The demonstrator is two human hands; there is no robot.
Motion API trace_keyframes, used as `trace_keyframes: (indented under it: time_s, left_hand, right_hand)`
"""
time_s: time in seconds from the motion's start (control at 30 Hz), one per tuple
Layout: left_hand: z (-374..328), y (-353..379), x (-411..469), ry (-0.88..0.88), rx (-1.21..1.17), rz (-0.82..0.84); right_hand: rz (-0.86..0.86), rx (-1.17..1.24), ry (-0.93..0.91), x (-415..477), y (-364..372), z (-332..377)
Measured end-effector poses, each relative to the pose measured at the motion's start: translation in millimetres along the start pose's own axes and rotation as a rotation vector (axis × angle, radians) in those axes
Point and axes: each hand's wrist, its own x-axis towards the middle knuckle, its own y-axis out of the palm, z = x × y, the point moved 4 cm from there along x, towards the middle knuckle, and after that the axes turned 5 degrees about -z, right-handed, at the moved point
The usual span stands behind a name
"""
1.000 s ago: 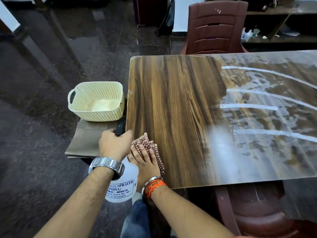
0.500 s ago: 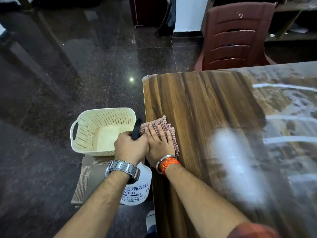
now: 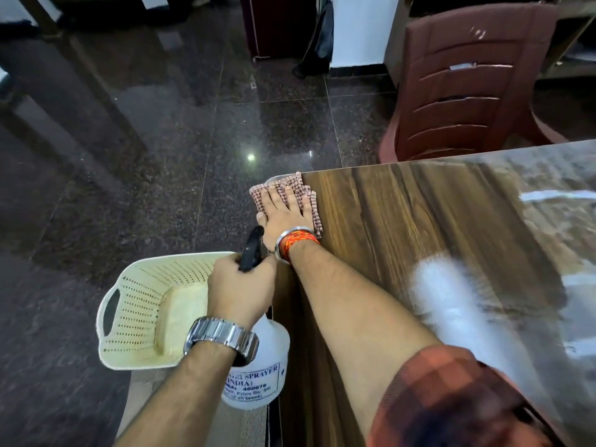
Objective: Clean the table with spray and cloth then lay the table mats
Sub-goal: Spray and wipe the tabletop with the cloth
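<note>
At the far left corner of the counter (image 3: pixel 419 227), my right grip (image 3: pixel 285 217) lies flat, fingers straight, pressing the cloth (image 3: pixel 300 188) onto the wood. My left grip (image 3: pixel 240 291) is curled round the spray bottle (image 3: pixel 263 356), held off the edge beside the basket (image 3: pixel 135 317). I judge wiping is the step in hand. Next I'd sweep the cloth rightward over the pale streaks (image 3: pixel 451 301), keeping flat pressure. The mats come later.
</note>
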Motion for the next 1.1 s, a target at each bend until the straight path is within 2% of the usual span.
trace_keyframes:
  time_s: [0.13,0.2,0.4,0.5,0.6,0.77,0.83,0.93,1.03,1.1]
  left_hand:
    - [-29.2,20.5,23.2,0.047,0.009,-0.017]
    - [-35.6,22.9,28.7,0.035,0.022,-0.036]
    - [-29.1,26.3,21.3,0.013,0.012,0.016]
    - [-20.1,27.7,12.1,0.003,0.003,0.033]
    - [-14.9,32.1,-6.7,-0.005,0.000,0.050]
    - [-6.6,42.4,-55.3,0.002,0.019,0.115]
    - [-2.2,50.0,-78.0,0.002,0.026,0.163]
    - [4.2,60.6,-114.5,0.010,0.038,0.242]
    - [11.1,67.1,-149.2,0.043,0.053,0.297]
    - [15.2,69.1,-172.7,0.060,0.056,0.306]
  right_hand:
    - [0.028,0.011,-0.014,24.9,-9.3,-16.4]
    - [0.006,0.003,0.032,29.2,-17.5,-48.0]
    - [-0.090,-0.086,0.477,0.5,-70.9,-240.4]
    - [-0.085,-0.094,0.567,-37.6,-83.3,-281.7]
    - [-0.112,-0.161,0.416,-72.4,-75.8,-254.4]
    - [-0.044,-0.185,-0.069,-200.5,-43.2,-156.0]
    - [0.010,-0.162,-0.093,-253.1,-41.1,-154.9]
    - [0.005,-0.193,0.080,-309.0,-57.2,-215.1]
    - [-0.050,-0.219,0.445,-362.6,-86.0,-308.7]
    - [-0.027,-0.191,0.643,-396.0,-96.7,-344.0]
